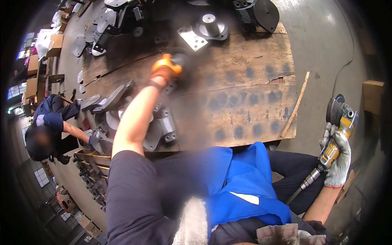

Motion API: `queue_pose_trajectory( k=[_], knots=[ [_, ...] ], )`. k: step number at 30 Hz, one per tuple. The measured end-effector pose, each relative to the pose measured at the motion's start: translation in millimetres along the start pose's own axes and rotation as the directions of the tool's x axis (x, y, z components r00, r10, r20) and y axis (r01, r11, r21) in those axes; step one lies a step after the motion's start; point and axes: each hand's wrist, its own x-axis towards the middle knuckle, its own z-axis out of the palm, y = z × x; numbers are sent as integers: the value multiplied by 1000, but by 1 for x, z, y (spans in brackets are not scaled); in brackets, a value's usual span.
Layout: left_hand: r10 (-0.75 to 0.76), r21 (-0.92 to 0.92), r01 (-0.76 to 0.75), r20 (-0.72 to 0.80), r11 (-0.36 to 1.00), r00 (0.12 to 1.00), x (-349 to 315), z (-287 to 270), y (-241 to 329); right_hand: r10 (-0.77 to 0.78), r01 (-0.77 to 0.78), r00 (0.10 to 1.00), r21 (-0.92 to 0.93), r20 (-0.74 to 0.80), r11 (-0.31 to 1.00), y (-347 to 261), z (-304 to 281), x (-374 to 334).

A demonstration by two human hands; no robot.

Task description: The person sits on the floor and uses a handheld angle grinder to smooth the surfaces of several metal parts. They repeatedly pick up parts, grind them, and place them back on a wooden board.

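Note:
My left hand (166, 68), in an orange glove, reaches out over the far left part of the wooden table (237, 102). Its fingers are smeared by motion against a dark rounded metal part (182, 57), so I cannot tell whether they grip it. Out to the right of the table, my right hand (339, 157) wears a grey knit glove and is wrapped round a yellow and grey angle grinder (342, 132). The grinder's dark disc points up and away, and a hose runs from its lower end.
Grey metal brackets (110, 98) pile up at the table's left. More dark parts (265, 14) and a flanged cylinder (209, 26) stand along the far edge. A loose wood strip (296, 104) lies at the right edge. Another person (53, 122) bends over parts at left.

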Motion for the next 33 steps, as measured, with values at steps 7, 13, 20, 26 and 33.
queue_pose_trajectory(
  k=[7,13,20,26,33],
  knots=[
    [442,132,-557,471,820,763,-114,42,128,58,-42,985,-106,160,993,-1,33,-12],
    [235,72,-256,222,964,946,-189,79,188,96,-21,945,-237,311,971,-8,39,-25],
    [-33,-143,50,118,989,993,-195,97,186,185,-96,943,-304,278,948,-5,12,-31],
    [-216,-224,292,310,930,926,-206,39,218,189,-146,950,-183,249,972,-11,6,-31],
    [438,-733,-249,74,633,896,-171,105,120,198,-141,915,-181,352,973,-6,21,-13]
  ],
)
